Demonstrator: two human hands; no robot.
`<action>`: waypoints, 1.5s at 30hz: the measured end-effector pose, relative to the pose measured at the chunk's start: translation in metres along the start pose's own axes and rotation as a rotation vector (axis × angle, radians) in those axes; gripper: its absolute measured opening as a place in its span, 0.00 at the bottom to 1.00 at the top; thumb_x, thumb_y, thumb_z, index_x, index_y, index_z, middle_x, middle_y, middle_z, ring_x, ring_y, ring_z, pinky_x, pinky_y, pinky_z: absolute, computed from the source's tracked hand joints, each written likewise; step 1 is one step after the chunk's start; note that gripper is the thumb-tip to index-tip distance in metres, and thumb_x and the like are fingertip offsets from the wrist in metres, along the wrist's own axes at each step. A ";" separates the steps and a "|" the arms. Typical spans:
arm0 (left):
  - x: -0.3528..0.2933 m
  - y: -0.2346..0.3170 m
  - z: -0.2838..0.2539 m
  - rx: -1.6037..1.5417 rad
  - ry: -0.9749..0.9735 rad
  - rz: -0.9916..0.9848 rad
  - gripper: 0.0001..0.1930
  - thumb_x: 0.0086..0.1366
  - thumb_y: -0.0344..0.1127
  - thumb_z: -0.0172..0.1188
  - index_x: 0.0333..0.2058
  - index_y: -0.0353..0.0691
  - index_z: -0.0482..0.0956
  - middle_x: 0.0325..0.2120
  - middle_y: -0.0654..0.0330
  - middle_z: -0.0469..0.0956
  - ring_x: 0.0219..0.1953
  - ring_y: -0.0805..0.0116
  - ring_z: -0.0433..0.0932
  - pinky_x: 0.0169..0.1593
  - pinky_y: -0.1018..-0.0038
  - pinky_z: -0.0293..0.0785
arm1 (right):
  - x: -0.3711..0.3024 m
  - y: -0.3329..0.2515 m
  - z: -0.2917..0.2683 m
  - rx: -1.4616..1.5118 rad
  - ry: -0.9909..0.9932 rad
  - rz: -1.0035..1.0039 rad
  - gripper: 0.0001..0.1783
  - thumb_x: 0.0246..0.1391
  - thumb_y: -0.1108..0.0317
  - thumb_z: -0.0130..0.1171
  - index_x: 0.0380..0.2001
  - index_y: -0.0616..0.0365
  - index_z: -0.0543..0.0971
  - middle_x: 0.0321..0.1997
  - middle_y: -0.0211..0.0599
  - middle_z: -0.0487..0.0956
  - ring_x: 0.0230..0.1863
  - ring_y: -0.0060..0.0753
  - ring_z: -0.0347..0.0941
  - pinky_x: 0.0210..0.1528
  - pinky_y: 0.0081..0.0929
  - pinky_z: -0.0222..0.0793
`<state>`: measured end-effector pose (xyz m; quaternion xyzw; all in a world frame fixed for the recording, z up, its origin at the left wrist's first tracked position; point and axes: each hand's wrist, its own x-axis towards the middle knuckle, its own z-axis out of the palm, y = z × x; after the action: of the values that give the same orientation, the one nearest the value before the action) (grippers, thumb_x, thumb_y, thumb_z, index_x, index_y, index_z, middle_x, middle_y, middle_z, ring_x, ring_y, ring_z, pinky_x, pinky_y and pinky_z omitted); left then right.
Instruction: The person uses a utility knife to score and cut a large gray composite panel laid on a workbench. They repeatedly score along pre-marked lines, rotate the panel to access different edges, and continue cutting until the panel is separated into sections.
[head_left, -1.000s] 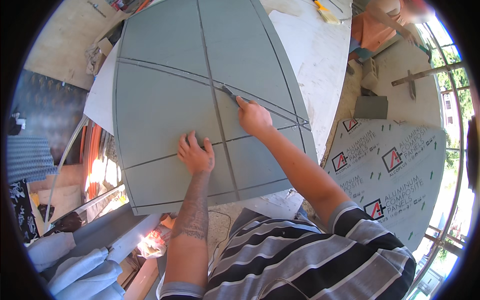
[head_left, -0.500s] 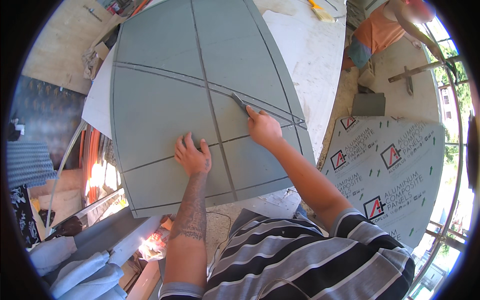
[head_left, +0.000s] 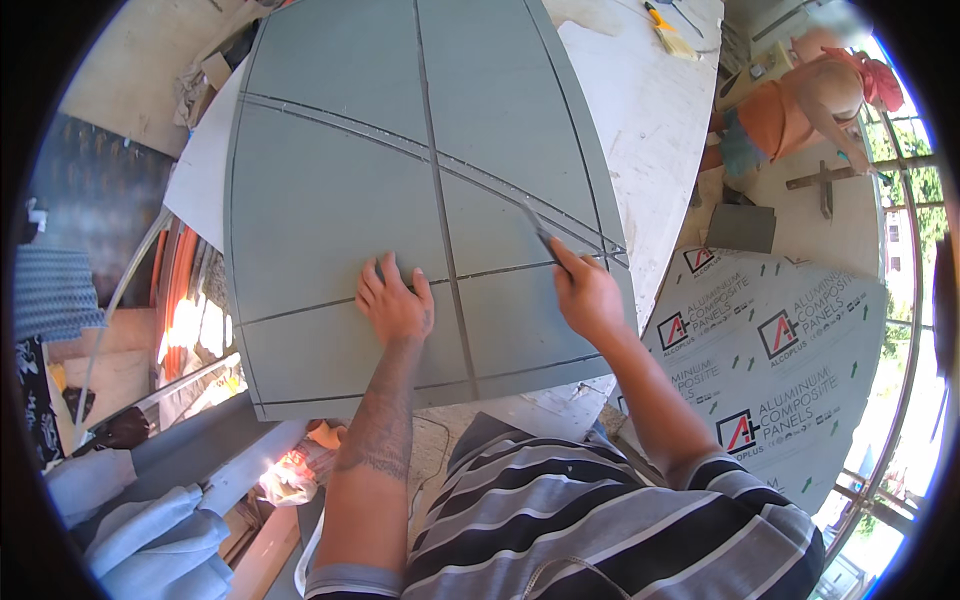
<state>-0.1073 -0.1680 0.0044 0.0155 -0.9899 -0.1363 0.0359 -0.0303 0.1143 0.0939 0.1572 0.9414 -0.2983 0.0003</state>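
Note:
A large grey-green panel [head_left: 330,220] lies in front of me, marked with several dark grooves. Two of them run close together on a slant toward its right edge. My right hand [head_left: 588,298] is closed around the dark handle of a narrow-bladed knife [head_left: 545,236]. The blade tip sits at the nearer slanted groove [head_left: 483,183], right of the long lengthwise groove. On the panel's near left part rests my left hand [head_left: 395,300], fingers spread and holding nothing, just beside a crosswise groove.
Under the panel is a white work surface [head_left: 650,120] with a yellow-handled brush [head_left: 670,38]. A printed panel sheet [head_left: 790,345] lies to the right. Beyond it a person in orange [head_left: 790,115] bends over another board. Grey cloth [head_left: 165,545] and scraps are at lower left.
My right hand and the knife have moved right and nearer along the slanted groove. My left hand stays flat on the panel. The co-worker has changed posture, and my view has shifted slightly.

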 end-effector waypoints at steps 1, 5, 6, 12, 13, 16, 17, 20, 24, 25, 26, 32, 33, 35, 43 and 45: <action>0.001 0.001 0.001 -0.005 0.005 0.005 0.29 0.74 0.51 0.58 0.68 0.46 0.69 0.69 0.47 0.63 0.72 0.44 0.59 0.74 0.45 0.53 | 0.011 -0.012 0.010 0.001 -0.017 -0.001 0.26 0.69 0.59 0.58 0.69 0.39 0.78 0.39 0.46 0.81 0.41 0.55 0.82 0.46 0.50 0.79; 0.003 0.000 0.000 0.030 0.004 0.007 0.29 0.74 0.51 0.58 0.68 0.46 0.69 0.69 0.48 0.62 0.72 0.44 0.59 0.73 0.45 0.53 | 0.063 -0.037 0.049 0.039 -0.057 -0.014 0.25 0.70 0.59 0.56 0.69 0.38 0.78 0.40 0.44 0.80 0.43 0.54 0.81 0.48 0.48 0.78; 0.002 0.000 0.001 0.022 0.003 0.007 0.29 0.74 0.51 0.58 0.68 0.46 0.69 0.69 0.48 0.62 0.72 0.44 0.59 0.73 0.45 0.53 | 0.070 -0.039 0.056 0.044 -0.073 -0.016 0.25 0.70 0.59 0.56 0.69 0.38 0.79 0.39 0.44 0.80 0.42 0.54 0.81 0.48 0.48 0.78; 0.002 -0.001 0.001 -0.016 0.006 0.010 0.29 0.73 0.50 0.60 0.67 0.47 0.69 0.69 0.48 0.62 0.72 0.44 0.59 0.73 0.44 0.53 | 0.097 -0.034 0.085 0.015 -0.036 -0.059 0.25 0.71 0.58 0.55 0.69 0.38 0.79 0.43 0.44 0.82 0.44 0.53 0.82 0.49 0.49 0.78; 0.002 -0.001 0.002 -0.011 0.013 0.012 0.29 0.73 0.50 0.60 0.67 0.47 0.69 0.69 0.48 0.62 0.72 0.44 0.59 0.73 0.44 0.53 | 0.098 -0.033 0.086 0.012 -0.038 -0.049 0.25 0.71 0.58 0.55 0.69 0.38 0.79 0.44 0.44 0.82 0.45 0.53 0.82 0.50 0.49 0.78; 0.003 -0.001 0.002 -0.011 0.022 0.015 0.29 0.73 0.50 0.60 0.67 0.47 0.69 0.69 0.48 0.62 0.72 0.44 0.59 0.73 0.44 0.53 | 0.100 -0.032 0.085 0.000 -0.051 -0.028 0.25 0.71 0.57 0.54 0.69 0.37 0.78 0.45 0.44 0.83 0.47 0.54 0.83 0.51 0.50 0.79; 0.003 0.000 0.002 -0.013 0.023 0.017 0.29 0.73 0.50 0.60 0.67 0.47 0.69 0.69 0.48 0.62 0.72 0.44 0.59 0.73 0.44 0.53 | 0.101 -0.031 0.084 -0.008 -0.058 -0.026 0.25 0.71 0.57 0.54 0.69 0.37 0.78 0.45 0.45 0.83 0.47 0.54 0.83 0.52 0.50 0.79; 0.003 -0.001 0.004 -0.043 0.035 0.028 0.29 0.73 0.51 0.60 0.67 0.47 0.69 0.69 0.48 0.63 0.72 0.44 0.59 0.73 0.44 0.53 | 0.102 -0.035 0.081 -0.021 -0.072 0.010 0.26 0.71 0.57 0.53 0.70 0.36 0.78 0.46 0.45 0.83 0.48 0.54 0.83 0.53 0.50 0.79; 0.002 -0.005 0.004 -0.036 0.040 0.031 0.29 0.73 0.51 0.60 0.67 0.47 0.70 0.69 0.48 0.63 0.72 0.44 0.59 0.73 0.44 0.53 | 0.094 -0.039 0.071 -0.048 -0.158 0.050 0.28 0.72 0.59 0.50 0.73 0.36 0.75 0.50 0.46 0.82 0.50 0.54 0.84 0.54 0.51 0.80; 0.002 -0.004 0.004 -0.037 0.034 0.030 0.29 0.73 0.51 0.60 0.67 0.47 0.70 0.69 0.48 0.63 0.72 0.44 0.60 0.73 0.44 0.53 | 0.091 -0.036 0.070 -0.046 -0.147 0.043 0.28 0.72 0.59 0.50 0.73 0.36 0.75 0.50 0.45 0.82 0.49 0.53 0.84 0.53 0.50 0.80; 0.003 -0.003 0.004 -0.037 0.028 0.029 0.29 0.73 0.52 0.60 0.67 0.47 0.70 0.69 0.48 0.63 0.72 0.44 0.60 0.73 0.44 0.53 | 0.088 -0.031 0.069 -0.044 -0.136 0.036 0.28 0.72 0.58 0.50 0.73 0.36 0.75 0.50 0.45 0.82 0.49 0.53 0.84 0.53 0.50 0.80; 0.003 -0.002 0.005 -0.034 0.040 0.035 0.29 0.73 0.51 0.60 0.67 0.47 0.70 0.69 0.48 0.64 0.72 0.45 0.60 0.72 0.44 0.53 | 0.069 -0.011 0.056 -0.054 -0.123 0.057 0.28 0.71 0.58 0.51 0.72 0.35 0.75 0.47 0.44 0.82 0.47 0.53 0.84 0.51 0.50 0.80; 0.003 -0.003 0.005 -0.028 0.047 0.038 0.29 0.73 0.51 0.60 0.67 0.47 0.70 0.69 0.48 0.64 0.72 0.45 0.60 0.72 0.44 0.54 | 0.067 -0.008 0.055 -0.055 -0.115 0.055 0.28 0.71 0.58 0.51 0.72 0.35 0.75 0.47 0.44 0.82 0.47 0.53 0.84 0.51 0.50 0.80; 0.003 -0.004 0.006 -0.018 0.059 0.045 0.29 0.73 0.51 0.60 0.67 0.47 0.70 0.69 0.48 0.64 0.72 0.44 0.60 0.72 0.44 0.54 | 0.061 0.000 0.052 -0.058 -0.098 0.053 0.28 0.71 0.58 0.51 0.72 0.35 0.75 0.45 0.44 0.82 0.46 0.53 0.84 0.50 0.50 0.80; 0.002 -0.005 0.006 -0.011 0.058 0.039 0.29 0.73 0.51 0.61 0.68 0.47 0.71 0.68 0.49 0.65 0.72 0.45 0.62 0.72 0.44 0.55 | 0.034 0.020 0.025 -0.097 -0.095 0.091 0.27 0.70 0.58 0.52 0.71 0.34 0.76 0.45 0.45 0.83 0.46 0.54 0.84 0.51 0.50 0.80; 0.002 -0.005 0.006 -0.015 0.065 0.045 0.29 0.73 0.51 0.61 0.68 0.47 0.71 0.68 0.49 0.65 0.71 0.45 0.62 0.72 0.44 0.55 | 0.030 0.027 0.021 -0.110 -0.077 0.101 0.27 0.70 0.58 0.53 0.71 0.34 0.77 0.46 0.45 0.83 0.46 0.54 0.84 0.51 0.50 0.80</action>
<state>-0.1102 -0.1708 -0.0029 -0.0023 -0.9872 -0.1424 0.0714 -0.0533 0.1322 0.0587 0.1926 0.9465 -0.2516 0.0603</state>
